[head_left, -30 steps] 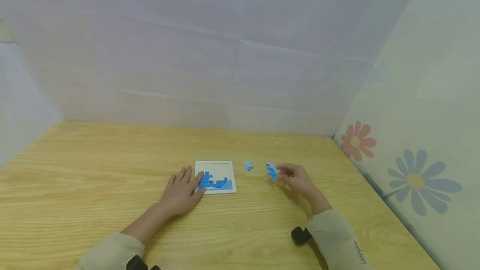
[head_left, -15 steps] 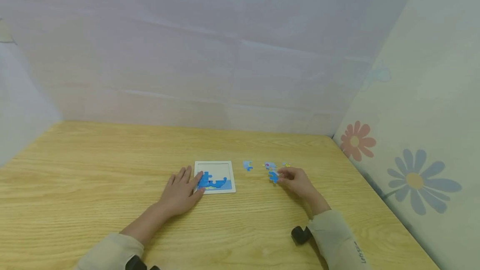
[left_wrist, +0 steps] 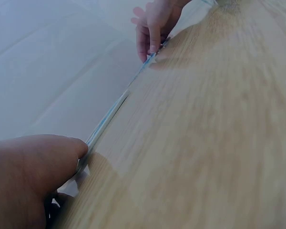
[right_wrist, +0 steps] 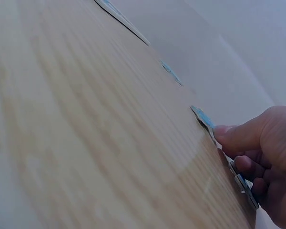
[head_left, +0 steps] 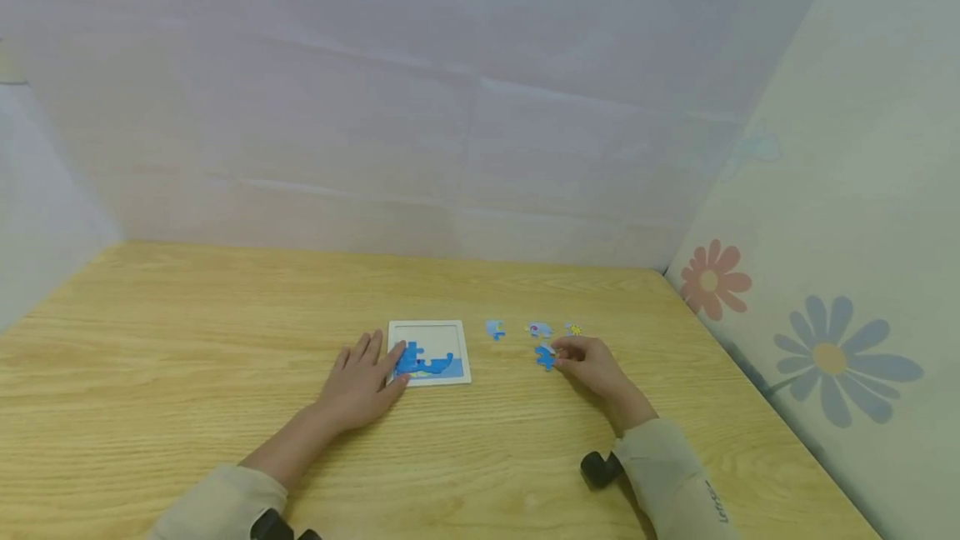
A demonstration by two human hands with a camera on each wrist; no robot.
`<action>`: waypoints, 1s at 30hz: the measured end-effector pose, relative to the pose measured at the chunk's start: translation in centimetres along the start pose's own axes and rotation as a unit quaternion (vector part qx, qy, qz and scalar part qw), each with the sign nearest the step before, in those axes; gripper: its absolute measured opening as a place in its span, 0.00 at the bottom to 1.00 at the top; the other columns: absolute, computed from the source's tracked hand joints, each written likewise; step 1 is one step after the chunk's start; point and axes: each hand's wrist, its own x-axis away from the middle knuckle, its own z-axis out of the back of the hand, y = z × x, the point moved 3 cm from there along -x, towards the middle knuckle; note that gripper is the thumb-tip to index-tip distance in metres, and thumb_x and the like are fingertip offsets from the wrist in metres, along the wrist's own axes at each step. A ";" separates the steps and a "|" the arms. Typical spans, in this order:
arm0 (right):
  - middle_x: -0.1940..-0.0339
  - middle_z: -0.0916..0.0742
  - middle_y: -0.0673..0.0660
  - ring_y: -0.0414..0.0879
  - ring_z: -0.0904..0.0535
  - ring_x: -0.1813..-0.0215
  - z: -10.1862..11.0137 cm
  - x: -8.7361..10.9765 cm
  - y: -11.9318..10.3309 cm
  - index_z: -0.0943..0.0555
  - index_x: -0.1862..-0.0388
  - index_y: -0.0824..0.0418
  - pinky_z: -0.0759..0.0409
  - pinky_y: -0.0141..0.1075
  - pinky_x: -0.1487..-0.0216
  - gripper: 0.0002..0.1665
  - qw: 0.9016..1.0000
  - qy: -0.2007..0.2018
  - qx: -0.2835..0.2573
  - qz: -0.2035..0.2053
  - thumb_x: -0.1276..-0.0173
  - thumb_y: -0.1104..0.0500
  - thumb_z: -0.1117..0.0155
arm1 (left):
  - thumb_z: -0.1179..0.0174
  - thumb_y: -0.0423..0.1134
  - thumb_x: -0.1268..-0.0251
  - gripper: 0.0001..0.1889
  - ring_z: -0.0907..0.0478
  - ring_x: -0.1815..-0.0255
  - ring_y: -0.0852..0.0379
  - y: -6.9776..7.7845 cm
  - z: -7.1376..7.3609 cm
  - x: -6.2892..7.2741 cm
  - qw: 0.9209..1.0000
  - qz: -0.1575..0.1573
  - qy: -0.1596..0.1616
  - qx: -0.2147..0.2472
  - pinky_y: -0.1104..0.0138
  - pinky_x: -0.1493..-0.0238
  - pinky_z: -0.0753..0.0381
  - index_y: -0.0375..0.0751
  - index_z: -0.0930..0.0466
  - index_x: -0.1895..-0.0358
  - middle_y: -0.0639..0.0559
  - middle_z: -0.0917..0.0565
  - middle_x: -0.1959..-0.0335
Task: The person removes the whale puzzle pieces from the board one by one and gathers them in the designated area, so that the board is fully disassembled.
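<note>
The right hand (head_left: 595,367) pinched a blue piece (head_left: 544,357), drawn toward the worktop's (head_left: 480,457) near edge, seemingly freed from the loose pieces (head_left: 539,329); the left hand (head_left: 356,390), fingers straight, rested on the tray's (head_left: 442,340) left edge.

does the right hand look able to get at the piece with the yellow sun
Probably yes: the sun piece lies just beyond the right hand, and no other piece lies between them. The blue piece pinched there may have to be set down first.
</note>
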 end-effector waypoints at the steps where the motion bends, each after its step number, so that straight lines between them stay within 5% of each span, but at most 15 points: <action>1: 0.73 0.23 0.54 0.46 0.30 0.70 0.0 0.0 0.0 0.23 0.58 0.70 0.30 0.33 0.69 0.13 1.000 0.002 0.006 0.001 0.44 0.68 0.41 | 0.56 0.48 0.36 0.26 0.56 0.38 0.34 0.0 0.0 0.0 1.000 0.000 0.001 0.000 0.43 0.45 0.57 0.37 0.40 0.38 0.28 0.48 0.39; 24: 0.72 0.24 0.53 0.46 0.29 0.68 0.3 0.1 -0.9 0.26 0.53 0.69 0.29 0.36 0.64 0.18 0.999 -0.014 0.030 -0.006 0.43 0.65 0.40 | 0.56 0.48 0.36 0.27 0.55 0.38 0.34 0.1 0.1 0.0 1.000 -0.002 0.001 0.000 0.43 0.45 0.57 0.37 0.41 0.38 0.28 0.48 0.39; 30: 0.72 0.22 0.54 0.45 0.29 0.70 0.6 -0.4 -1.8 0.26 0.52 0.69 0.28 0.35 0.70 0.18 1.000 -0.013 0.025 0.009 0.42 0.64 0.41 | 0.55 0.48 0.37 0.27 0.56 0.38 0.34 0.0 0.1 0.0 1.000 0.001 0.002 0.006 0.43 0.44 0.57 0.36 0.41 0.38 0.29 0.48 0.39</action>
